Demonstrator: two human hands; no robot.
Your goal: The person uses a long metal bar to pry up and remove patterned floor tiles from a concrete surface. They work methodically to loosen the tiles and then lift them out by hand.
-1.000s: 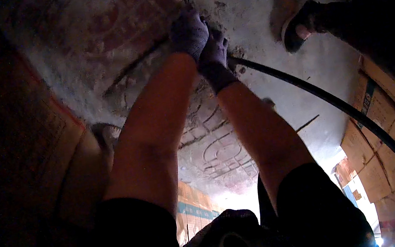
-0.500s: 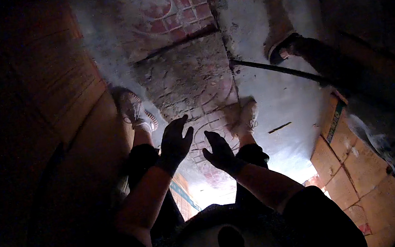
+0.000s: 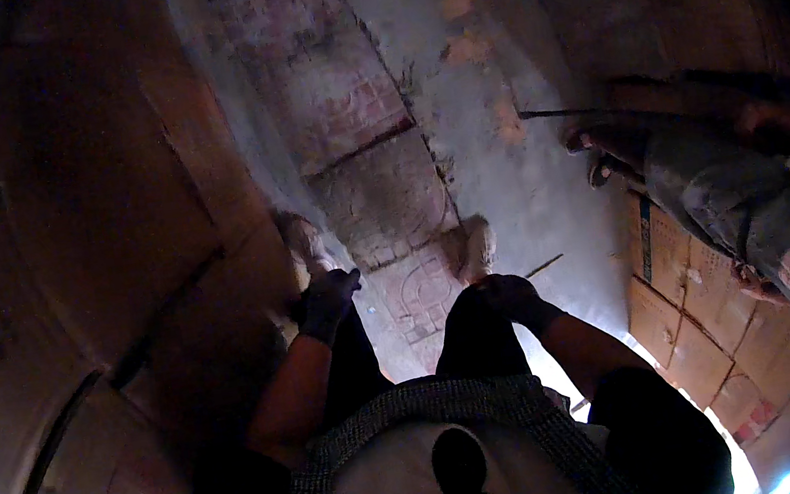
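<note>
My left hand (image 3: 327,304), in a dark glove, is beside my left knee. Its fingertips point inward, but shadow hides how far they are bent. My right hand (image 3: 511,299), gloved the same way, rests on my right knee, its fingers blending into the dark trouser leg (image 3: 468,338). I see no object in either hand. Between my shoes lies a strip of worn, dusty reddish panels with a circle-and-grid pattern (image 3: 422,294). A dirt-covered grey panel (image 3: 383,198) lies just beyond.
Large cardboard boxes (image 3: 93,178) rise close on my left. More stacked boxes (image 3: 691,306) stand at right. Another person (image 3: 725,185) in grey is at the right, near a long dark pole (image 3: 578,112). A thin stick (image 3: 546,266) lies on the grey floor (image 3: 496,172).
Both hands have come back and apart from in front of me to my knees. My view has shifted, showing more of the boxes and of the other person.
</note>
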